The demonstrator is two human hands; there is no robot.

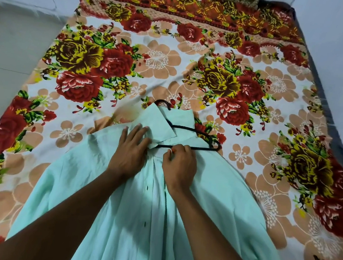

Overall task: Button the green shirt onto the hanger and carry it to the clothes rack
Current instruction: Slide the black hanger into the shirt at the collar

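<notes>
Just below the collar, right hand pinches shirt placket.

Thin matt cloth under my fingers, dark wire beside them.

The green shirt beneath my left hand is soft, light woven cloth, matt and faintly creased. The hanger, just beyond my right hand, looks like thin black wire with a dull coating. The bedsheet past my fingertips is smooth printed cloth with a slight sheen.
</notes>
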